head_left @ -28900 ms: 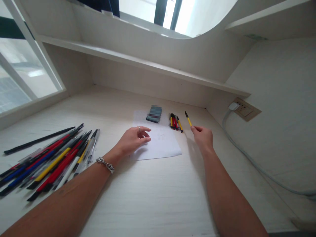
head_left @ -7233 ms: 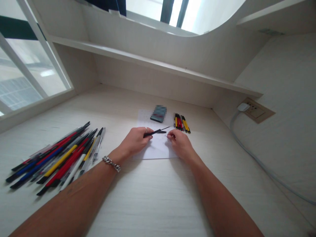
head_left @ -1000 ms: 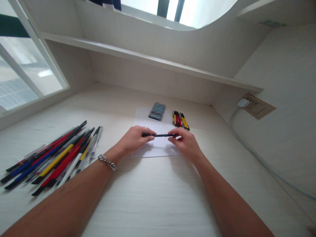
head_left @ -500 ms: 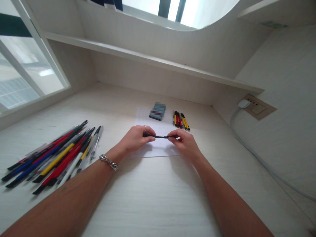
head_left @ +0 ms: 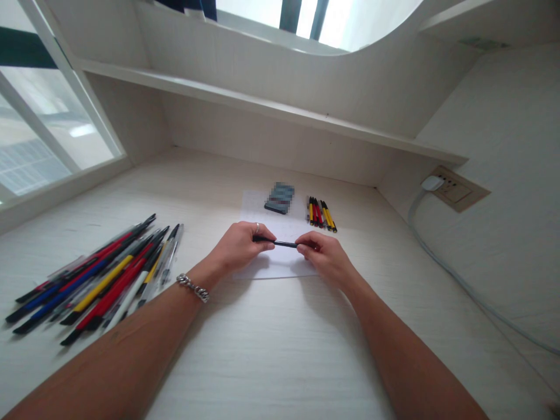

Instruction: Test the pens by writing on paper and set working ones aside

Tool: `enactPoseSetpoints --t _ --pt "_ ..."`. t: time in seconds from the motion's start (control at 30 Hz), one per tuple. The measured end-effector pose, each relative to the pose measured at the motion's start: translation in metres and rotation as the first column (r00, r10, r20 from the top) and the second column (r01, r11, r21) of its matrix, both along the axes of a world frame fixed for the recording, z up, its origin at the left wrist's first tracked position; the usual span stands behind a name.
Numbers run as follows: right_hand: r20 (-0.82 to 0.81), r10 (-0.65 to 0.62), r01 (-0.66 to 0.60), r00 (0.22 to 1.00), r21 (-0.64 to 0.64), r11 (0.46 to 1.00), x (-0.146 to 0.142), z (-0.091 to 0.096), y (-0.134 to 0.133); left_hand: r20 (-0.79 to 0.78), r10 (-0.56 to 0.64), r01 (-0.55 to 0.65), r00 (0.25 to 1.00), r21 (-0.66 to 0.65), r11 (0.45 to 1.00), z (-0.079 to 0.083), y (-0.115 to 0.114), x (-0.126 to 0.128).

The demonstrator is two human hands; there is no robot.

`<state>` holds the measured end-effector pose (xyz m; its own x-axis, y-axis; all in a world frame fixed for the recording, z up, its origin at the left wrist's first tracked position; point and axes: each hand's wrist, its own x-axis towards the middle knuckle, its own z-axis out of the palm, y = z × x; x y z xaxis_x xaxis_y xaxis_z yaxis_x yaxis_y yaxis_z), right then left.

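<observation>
A black pen (head_left: 286, 244) spans the gap between my two hands, roughly level above a white sheet of paper (head_left: 280, 269). My left hand (head_left: 240, 245), with a ring and a chain bracelet, pinches its left end between thumb and fingers. The other end sits in the closed fingertips of my right hand (head_left: 324, 252). Both tips of the pen are partly hidden by the fingers. Just beyond the hands, a small row of pens (head_left: 321, 214) in yellow, red and black lies at the paper's right edge.
A large pile of pens (head_left: 100, 274) in several colours covers the left of the desk. A blurred-out dark flat object (head_left: 280, 198) lies at the paper's far edge. On the right wall, a white plug with a cable (head_left: 441, 265) sits in a socket (head_left: 459, 189). A shelf (head_left: 271, 108) overhangs the back.
The pen's right end has tilted slightly lower, and my right hand has shifted a little to the left. My left hand keeps its grip almost unmoved.
</observation>
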<state>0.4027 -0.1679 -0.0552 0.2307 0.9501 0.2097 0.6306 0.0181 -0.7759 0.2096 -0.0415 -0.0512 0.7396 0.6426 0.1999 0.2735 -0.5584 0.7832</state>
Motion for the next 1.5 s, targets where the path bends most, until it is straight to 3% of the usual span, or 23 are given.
enactPoseSetpoints --t 0.13,0.23,0.37,0.5,0.6,0.7,0.83,0.93,1.03,1.13,1.23,1.5 --pt "-0.026 0.022 -0.023 0.999 -0.053 0.998 0.001 0.001 -0.001 -0.008 0.003 -0.003 1.0 -0.006 1.0 -0.001 0.001 0.001" --pt "0.189 -0.02 0.017 0.982 0.019 1.0 0.0 0.004 -0.002 -0.004 0.002 -0.002 1.0 -0.011 1.0 -0.002 -0.001 0.003" --pt "0.476 -0.049 -0.004 0.878 0.11 0.994 -0.014 0.004 -0.002 0.002 -0.012 0.012 1.0 -0.005 1.0 -0.004 -0.01 0.007" --pt "0.583 0.025 -0.066 0.812 0.049 0.997 -0.033 0.003 -0.001 0.022 -0.06 0.061 0.998 -0.009 0.998 -0.003 -0.019 0.011" --pt "0.574 0.042 -0.067 0.818 0.021 0.998 -0.034 0.005 -0.003 0.029 -0.08 0.081 0.996 -0.011 0.997 -0.001 -0.021 0.012" --pt "0.424 -0.054 0.023 0.904 0.078 0.997 -0.024 0.011 -0.004 0.017 -0.032 0.032 0.999 0.013 0.999 0.0 -0.014 0.008" --pt "-0.009 -0.233 0.229 0.973 0.225 0.947 -0.002 0.02 -0.004 -0.027 0.066 -0.064 0.997 0.082 0.995 -0.003 0.001 0.001" --pt "-0.455 -0.194 0.33 0.869 0.24 0.913 0.011 0.029 -0.004 -0.066 0.125 -0.117 0.99 0.108 0.987 -0.006 0.008 -0.003" --pt "-0.714 -0.12 0.358 0.69 0.193 0.914 0.022 0.039 -0.007 -0.091 0.133 -0.121 0.987 0.123 0.985 -0.008 0.009 -0.004" --pt "-0.822 -0.079 0.367 0.564 0.164 0.915 0.032 0.043 -0.011 -0.118 0.121 -0.105 0.986 0.137 0.985 -0.007 0.008 -0.003" --pt "-0.865 -0.043 0.363 0.5 0.164 0.917 0.037 0.041 -0.013 -0.143 0.122 -0.098 0.982 0.16 0.982 -0.005 0.007 -0.003" --pt "-0.836 -0.046 0.373 0.546 0.194 0.908 0.039 0.032 -0.007 -0.129 0.125 -0.112 0.984 0.107 0.988 -0.004 0.01 -0.006"
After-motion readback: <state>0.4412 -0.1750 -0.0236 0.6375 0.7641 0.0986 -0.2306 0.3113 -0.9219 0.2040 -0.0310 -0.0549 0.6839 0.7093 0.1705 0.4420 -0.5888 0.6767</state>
